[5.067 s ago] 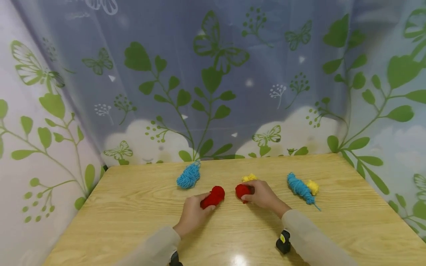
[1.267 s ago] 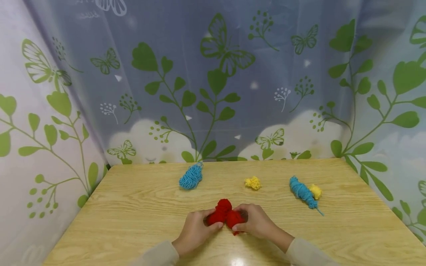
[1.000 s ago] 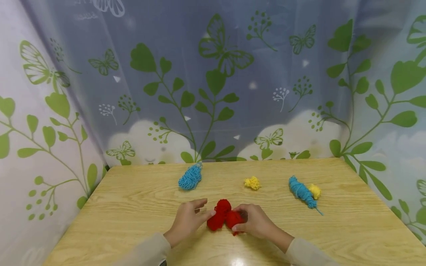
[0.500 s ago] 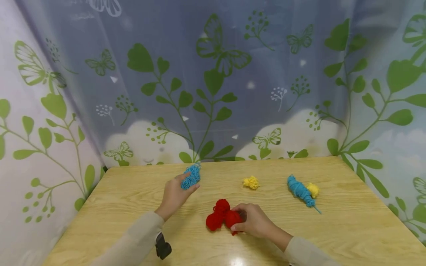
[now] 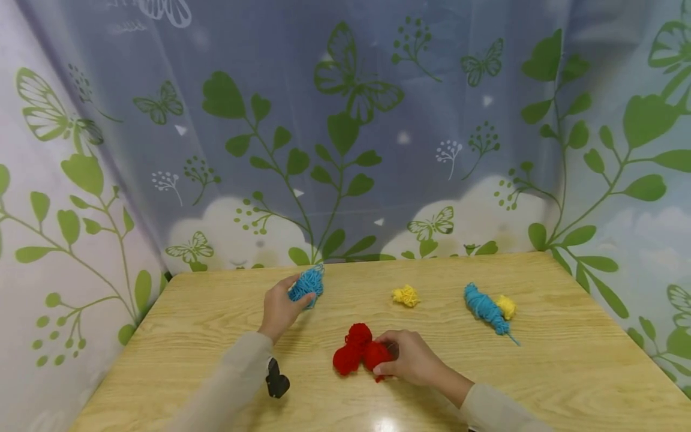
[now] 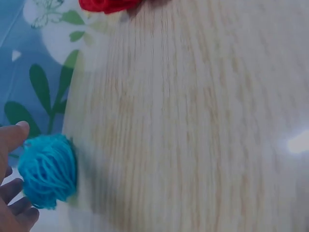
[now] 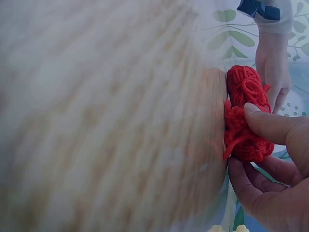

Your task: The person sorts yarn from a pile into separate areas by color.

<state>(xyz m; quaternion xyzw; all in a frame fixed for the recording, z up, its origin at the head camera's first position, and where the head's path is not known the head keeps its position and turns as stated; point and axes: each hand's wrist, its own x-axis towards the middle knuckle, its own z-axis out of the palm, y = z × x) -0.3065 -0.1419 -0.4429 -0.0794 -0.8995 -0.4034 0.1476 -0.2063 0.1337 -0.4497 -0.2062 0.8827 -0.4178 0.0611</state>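
My left hand (image 5: 282,309) is around a blue yarn bundle (image 5: 310,283) at the table's back left. In the left wrist view its thumb and curled fingers lie on opposite sides of this bundle (image 6: 48,169), and the palm is out of sight. Front centre, my right hand (image 5: 411,359) holds a red yarn bundle (image 5: 376,355) between thumb and fingers. That bundle touches another red yarn piece, round at both ends (image 5: 348,358). The right wrist view shows the thumb on the held red yarn (image 7: 246,142), low against the table.
A small yellow yarn bundle (image 5: 405,296) lies at the back centre. To its right, a long blue yarn bundle (image 5: 484,306) with a loose tail touches a yellow yarn ball (image 5: 505,306). A patterned curtain (image 5: 345,150) hangs behind the wooden table (image 5: 572,372).
My left hand has let go of the red yarn, moved back and left, and closed around the blue bundle. My right hand still holds its red yarn, brought nearer since the earliest frame.
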